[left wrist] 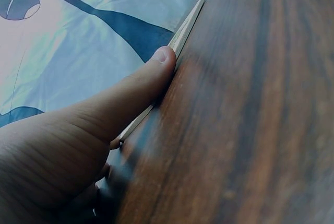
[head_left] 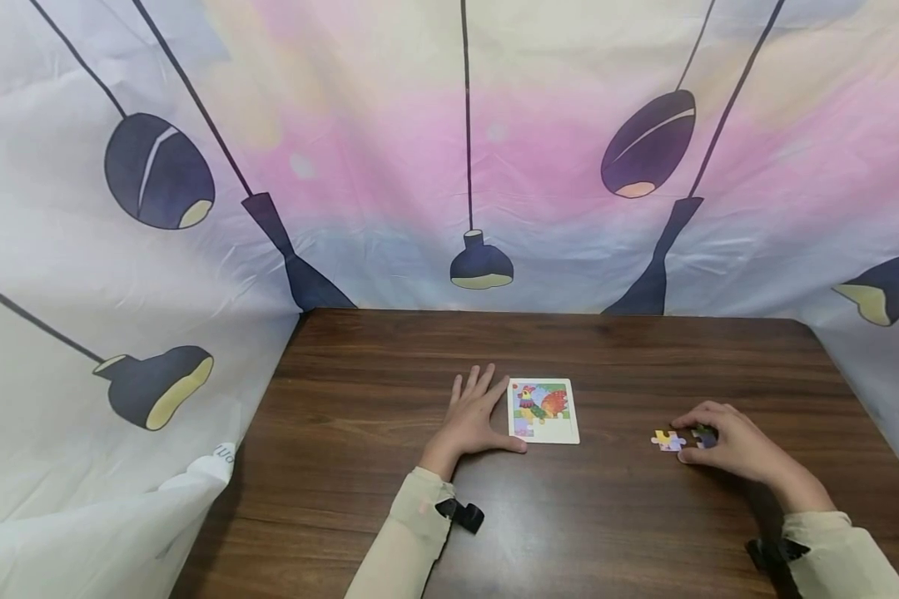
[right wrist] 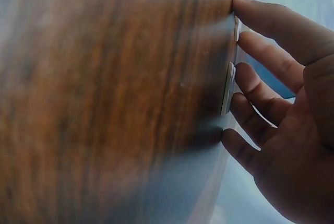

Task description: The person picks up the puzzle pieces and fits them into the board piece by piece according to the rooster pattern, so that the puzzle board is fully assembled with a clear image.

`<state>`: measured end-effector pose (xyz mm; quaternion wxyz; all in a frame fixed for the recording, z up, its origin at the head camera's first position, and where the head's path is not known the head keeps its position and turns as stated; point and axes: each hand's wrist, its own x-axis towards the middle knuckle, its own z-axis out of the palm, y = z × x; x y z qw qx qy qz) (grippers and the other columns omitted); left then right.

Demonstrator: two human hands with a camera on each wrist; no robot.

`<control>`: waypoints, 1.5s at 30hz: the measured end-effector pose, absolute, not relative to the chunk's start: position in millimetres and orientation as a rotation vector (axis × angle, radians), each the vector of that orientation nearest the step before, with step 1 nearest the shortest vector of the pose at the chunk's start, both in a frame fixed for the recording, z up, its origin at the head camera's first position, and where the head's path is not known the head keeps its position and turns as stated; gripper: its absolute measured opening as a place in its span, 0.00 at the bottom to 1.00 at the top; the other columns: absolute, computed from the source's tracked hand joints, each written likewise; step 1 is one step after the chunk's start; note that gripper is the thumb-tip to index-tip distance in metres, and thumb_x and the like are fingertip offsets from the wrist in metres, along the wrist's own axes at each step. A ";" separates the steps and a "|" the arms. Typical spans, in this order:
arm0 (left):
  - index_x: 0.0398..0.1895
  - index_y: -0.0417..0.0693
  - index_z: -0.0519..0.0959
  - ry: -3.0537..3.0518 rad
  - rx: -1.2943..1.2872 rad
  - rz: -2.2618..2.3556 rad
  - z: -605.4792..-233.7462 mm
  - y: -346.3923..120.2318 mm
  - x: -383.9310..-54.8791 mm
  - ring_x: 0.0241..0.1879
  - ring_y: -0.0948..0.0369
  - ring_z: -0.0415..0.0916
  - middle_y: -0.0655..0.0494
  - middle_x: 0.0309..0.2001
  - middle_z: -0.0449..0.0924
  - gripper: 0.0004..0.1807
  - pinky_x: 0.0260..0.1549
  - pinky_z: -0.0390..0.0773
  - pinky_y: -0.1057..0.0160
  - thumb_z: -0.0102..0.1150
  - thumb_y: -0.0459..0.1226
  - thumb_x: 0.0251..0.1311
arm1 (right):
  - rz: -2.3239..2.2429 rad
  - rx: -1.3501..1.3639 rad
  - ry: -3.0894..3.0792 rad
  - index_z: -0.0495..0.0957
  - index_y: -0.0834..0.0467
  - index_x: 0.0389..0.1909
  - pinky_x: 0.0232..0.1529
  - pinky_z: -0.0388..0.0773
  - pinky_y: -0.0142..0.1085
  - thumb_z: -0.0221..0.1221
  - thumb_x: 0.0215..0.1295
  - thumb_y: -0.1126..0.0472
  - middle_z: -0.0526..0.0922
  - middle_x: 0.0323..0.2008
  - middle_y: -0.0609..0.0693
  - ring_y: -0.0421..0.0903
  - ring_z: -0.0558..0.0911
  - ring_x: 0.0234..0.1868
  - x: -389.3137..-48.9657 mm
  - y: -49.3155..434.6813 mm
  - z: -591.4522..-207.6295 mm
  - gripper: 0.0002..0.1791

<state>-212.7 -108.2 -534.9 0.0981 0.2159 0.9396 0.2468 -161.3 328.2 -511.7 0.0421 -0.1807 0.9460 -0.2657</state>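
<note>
A white-bordered jigsaw puzzle board with a partly filled rooster picture lies on the table; its lower right part shows bare white. My left hand rests at the board's left side, fingers spread, thumb along the near edge. In the left wrist view the thumb touches the board's rim. Farther right, my right hand has thumb and index finger at either side of a yellow and lilac puzzle piece, pinching it on the table. Darker puzzle pieces lie partly hidden under that hand, near the other fingertips.
The brown wooden table reaches back to a hanging cloth printed with lamps. Cloth also drapes along the left side. Dark straps with small devices sit on both wrists.
</note>
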 end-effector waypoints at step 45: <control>0.86 0.54 0.56 2.762 0.638 0.753 -530.5 -109.4 -210.8 0.85 0.47 0.30 0.48 0.86 0.41 0.68 0.80 0.31 0.40 0.80 0.66 0.44 | -0.906 -0.797 2.912 0.88 0.51 0.44 0.42 0.80 0.43 0.78 0.59 0.59 0.82 0.42 0.40 0.46 0.82 0.44 -186.3 274.9 -500.5 0.13</control>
